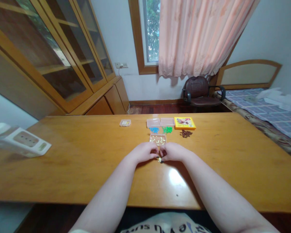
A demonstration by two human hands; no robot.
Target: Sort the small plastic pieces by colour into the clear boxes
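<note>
Both hands meet at the middle of the wooden table (87, 168). My left hand (146, 152) and my right hand (171, 152) pinch small pale-yellow pieces (159, 159) between their fingertips, low over the tabletop. The pieces are too small to make out clearly. Just beyond the fingers stands a shallow clear box (157, 139) with several more pale-yellow pieces scattered in it. Behind that box lie a pile of small blue pieces (154, 129) and a pile of green pieces (167, 129). To their right is a heap of dark brown pieces (185, 133).
Two clear plastic trays (153, 123) lie at the far edge, beside a yellow box (185, 123) with a printed lid. A small clear case (125, 123) sits farther left. A white appliance (26, 142) rests at the left. Beyond the table are a chair (199, 89) and a bed (269, 106).
</note>
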